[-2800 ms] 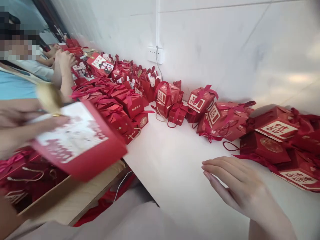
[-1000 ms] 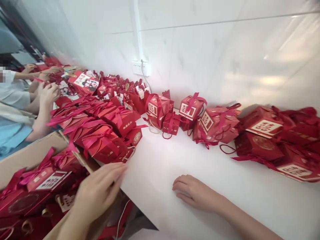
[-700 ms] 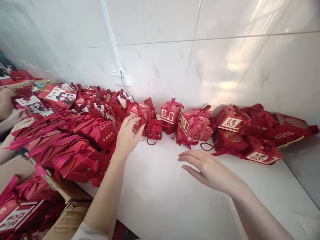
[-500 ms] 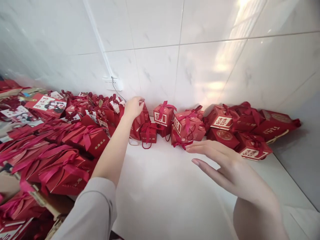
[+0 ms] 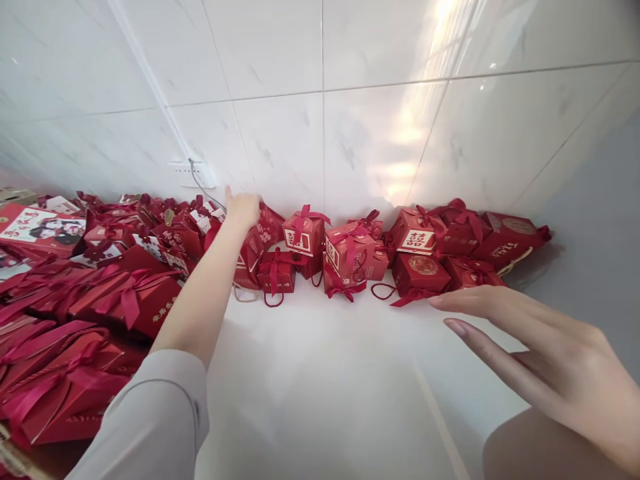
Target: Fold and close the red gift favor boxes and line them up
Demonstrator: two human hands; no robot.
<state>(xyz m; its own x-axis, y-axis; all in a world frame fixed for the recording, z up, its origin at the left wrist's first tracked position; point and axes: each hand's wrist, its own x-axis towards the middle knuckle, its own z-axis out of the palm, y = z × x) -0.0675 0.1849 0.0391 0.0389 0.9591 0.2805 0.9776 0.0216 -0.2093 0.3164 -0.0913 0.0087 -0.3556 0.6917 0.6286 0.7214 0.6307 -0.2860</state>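
My left hand (image 5: 243, 209) reaches to the foot of the wall at the left end of a row of red gift boxes. Its fingers are bent around the top of a red gift box (image 5: 270, 225), with one finger sticking up; the fingertips are partly hidden. Just below stands a small red box (image 5: 277, 272) with a ribbon and cord handle. My right hand (image 5: 540, 360) hovers open over the white surface (image 5: 330, 387), holding nothing. Its fingertips are nearest a red box with a round gold emblem (image 5: 421, 272), under a box with a white label (image 5: 419, 233).
A dense pile of ribboned red boxes (image 5: 125, 293) covers the left side. A white tiled wall (image 5: 280, 147) rises behind, with a power socket (image 5: 183, 175) and grey cable. Stacked pink-red boxes (image 5: 356, 257) stand mid-row, and a longer red box (image 5: 510, 240) lies at the right end.
The view has swung right, so the boxes appear further left. My left hand stays by the wall, one finger now raised. My right hand has moved right, still open.
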